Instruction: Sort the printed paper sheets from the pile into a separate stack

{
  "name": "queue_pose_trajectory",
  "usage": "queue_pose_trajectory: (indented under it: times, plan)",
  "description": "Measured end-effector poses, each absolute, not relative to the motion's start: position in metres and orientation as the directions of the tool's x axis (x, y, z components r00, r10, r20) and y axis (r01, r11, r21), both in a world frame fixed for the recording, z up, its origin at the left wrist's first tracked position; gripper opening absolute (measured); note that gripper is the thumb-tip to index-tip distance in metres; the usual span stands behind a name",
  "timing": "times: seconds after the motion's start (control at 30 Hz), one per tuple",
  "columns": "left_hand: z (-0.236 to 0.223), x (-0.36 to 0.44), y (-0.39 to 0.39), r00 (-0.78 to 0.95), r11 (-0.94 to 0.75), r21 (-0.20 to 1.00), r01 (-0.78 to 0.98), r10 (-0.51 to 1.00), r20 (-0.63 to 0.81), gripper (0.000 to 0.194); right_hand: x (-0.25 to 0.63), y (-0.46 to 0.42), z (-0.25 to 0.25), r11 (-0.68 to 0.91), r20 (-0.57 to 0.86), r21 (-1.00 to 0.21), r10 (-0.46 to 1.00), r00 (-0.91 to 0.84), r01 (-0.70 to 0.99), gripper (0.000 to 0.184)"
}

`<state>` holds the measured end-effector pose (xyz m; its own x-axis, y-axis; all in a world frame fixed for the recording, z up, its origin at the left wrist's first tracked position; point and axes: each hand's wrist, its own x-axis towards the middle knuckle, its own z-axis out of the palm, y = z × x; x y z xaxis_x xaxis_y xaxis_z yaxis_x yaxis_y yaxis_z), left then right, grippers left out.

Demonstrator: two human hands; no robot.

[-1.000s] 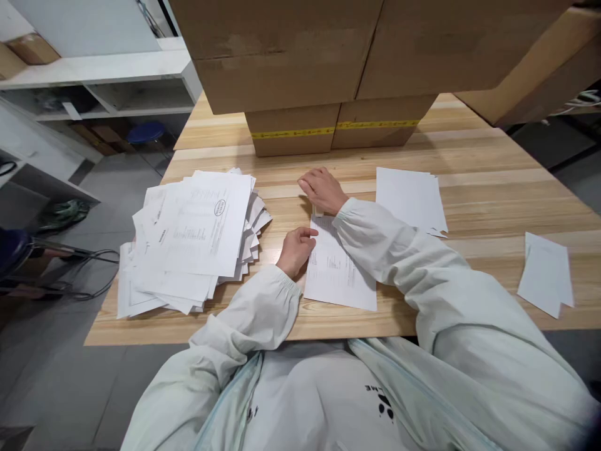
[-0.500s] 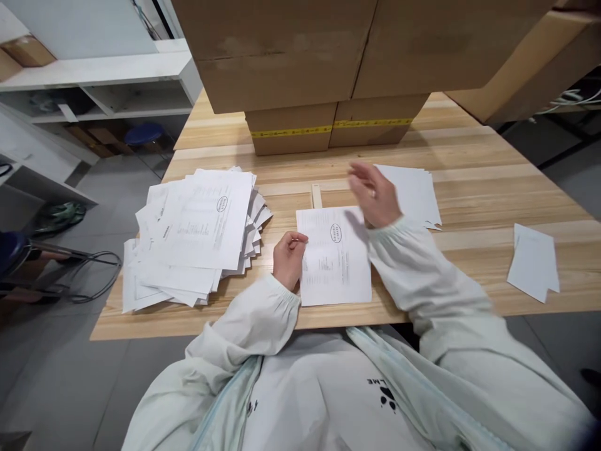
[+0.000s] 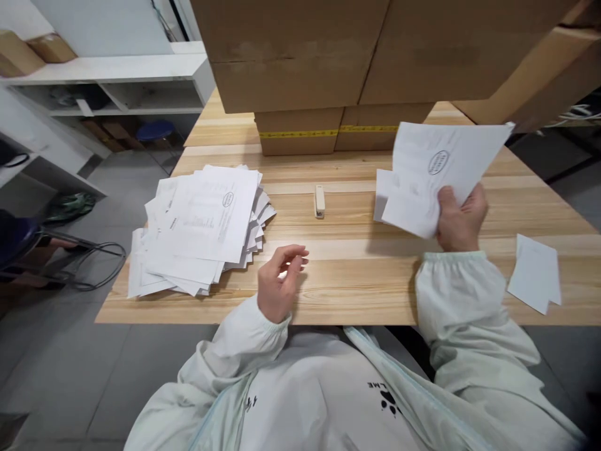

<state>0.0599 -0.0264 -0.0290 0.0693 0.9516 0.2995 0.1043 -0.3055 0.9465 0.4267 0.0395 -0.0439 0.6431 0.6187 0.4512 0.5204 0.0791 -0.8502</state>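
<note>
My right hand (image 3: 462, 219) grips a printed paper sheet (image 3: 436, 169) with an oval stamp by its lower right edge, thumb on top. The sheet is raised and tilted, partly covering a small pile of white papers (image 3: 382, 188) on the table. Whether it is one sheet or more I cannot tell. My left hand (image 3: 280, 282) hovers by the table's near side with curled fingers apart and nothing in them. A small cream stapler (image 3: 319, 202) lies on the table beyond it. To the left spreads a thick, uneven stack of printed sheets (image 3: 211, 216).
Large cardboard boxes (image 3: 300, 81) are stacked along the back of the wooden table (image 3: 338, 269). Two smaller white papers (image 3: 535, 272) lie near the right front edge. A white shelf (image 3: 136, 69) and a blue stool (image 3: 156, 130) stand at the back left.
My right hand has taken the stamped sheet from the table's middle and carried it right, over the small pile. The left hand has let go of it, and the stapler is fully uncovered.
</note>
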Motion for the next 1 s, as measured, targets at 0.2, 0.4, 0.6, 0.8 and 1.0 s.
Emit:
queue_pose_trajectory:
  times: [0.2, 0.4, 0.6, 0.8, 1.0]
  plan:
    - [-0.012, -0.032, -0.024, -0.018, -0.463, 0.556, 0.69, 0.757, 0.653, 0.019, 0.49, 0.052, -0.073, -0.267, 0.368, -0.717, 0.64, 0.675, 0.644, 0.069]
    - [-0.027, -0.078, 0.005, 0.21, -0.454, 0.37, 0.811, 0.816, 0.539, 0.034, 0.403, 0.028, -0.051, -0.018, 0.665, -0.464, 0.654, 0.361, 0.886, 0.047]
    - [-0.044, -0.081, 0.02, 0.28, -0.461, 0.414, 0.785, 0.86, 0.428, 0.056, 0.235, 0.034, -0.022, 0.333, 0.344, -0.824, 0.937, -0.063, 0.458, 0.029]
    - [-0.037, -0.087, 0.021, 0.212, -0.404, 0.564, 0.72, 0.903, 0.375, 0.038, 0.155, 0.057, -0.026, 0.362, 0.263, -0.896, 0.9, -0.348, 0.256, 0.017]
    - [-0.033, -0.085, 0.025, 0.008, -0.326, 0.721, 0.612, 0.914, 0.406, 0.007, 0.129, 0.067, -0.039, 0.29, 0.215, -0.941, 0.911, -0.351, 0.175, 0.019]
